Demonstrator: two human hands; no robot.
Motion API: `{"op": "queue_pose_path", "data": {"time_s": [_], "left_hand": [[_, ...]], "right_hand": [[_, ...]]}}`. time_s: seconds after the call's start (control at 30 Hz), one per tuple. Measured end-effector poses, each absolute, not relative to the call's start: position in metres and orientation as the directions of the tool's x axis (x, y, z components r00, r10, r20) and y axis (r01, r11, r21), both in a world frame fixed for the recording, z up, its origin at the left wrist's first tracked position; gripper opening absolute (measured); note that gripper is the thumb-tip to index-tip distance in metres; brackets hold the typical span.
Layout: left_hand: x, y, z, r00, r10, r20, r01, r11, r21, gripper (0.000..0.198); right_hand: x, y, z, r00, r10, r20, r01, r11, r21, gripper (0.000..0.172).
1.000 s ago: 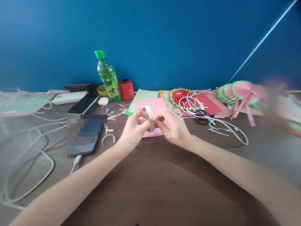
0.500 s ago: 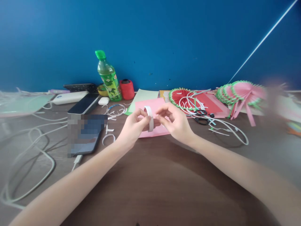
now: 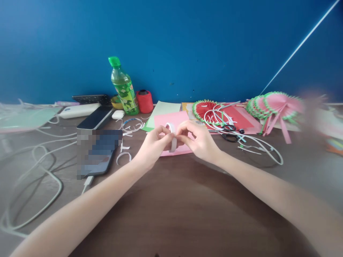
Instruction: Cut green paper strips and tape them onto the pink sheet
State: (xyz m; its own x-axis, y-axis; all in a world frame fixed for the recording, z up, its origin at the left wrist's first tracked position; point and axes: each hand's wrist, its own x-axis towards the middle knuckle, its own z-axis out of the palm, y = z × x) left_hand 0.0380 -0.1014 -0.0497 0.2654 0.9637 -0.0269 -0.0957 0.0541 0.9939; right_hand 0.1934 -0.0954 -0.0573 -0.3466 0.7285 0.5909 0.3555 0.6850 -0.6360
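Observation:
My left hand (image 3: 151, 148) grips a small white roll of tape (image 3: 172, 137), held upright on edge above a pink paper sheet (image 3: 171, 123) on the brown table (image 3: 171, 207). My right hand (image 3: 199, 141) pinches the roll's rim with thumb and forefinger from the right side. Both hands meet at the roll near the middle of the view.
A phone (image 3: 98, 153) on a white cable (image 3: 32, 185) lies at the left. A green bottle (image 3: 123, 87) and red thread spool (image 3: 144, 101) stand by the blue wall. Scissors (image 3: 230, 134), white strips and watermelon paper fans (image 3: 273, 105) lie at the right.
My right hand came back onto the roll after lifting slightly off it. The roll dropped a little lower toward the pink sheet.

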Motion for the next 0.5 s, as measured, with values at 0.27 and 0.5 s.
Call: {"op": "queue_pose_path", "data": {"time_s": [0.27, 0.5], "left_hand": [[0.0369, -0.0978, -0.0484, 0.304, 0.948, -0.098, -0.162, 0.153, 0.975, 0.016], [0.035, -0.0978, -0.0483, 0.352, 0.934, -0.059, -0.022, 0.072, 0.997, 0.017]], "right_hand": [[0.1945, -0.0937, -0.0575, -0.346, 0.732, 0.587, 0.315, 0.68, -0.662, 0.008], [0.199, -0.0899, -0.0524, -0.253, 0.822, 0.511, 0.227, 0.564, -0.794, 0.005]]}}
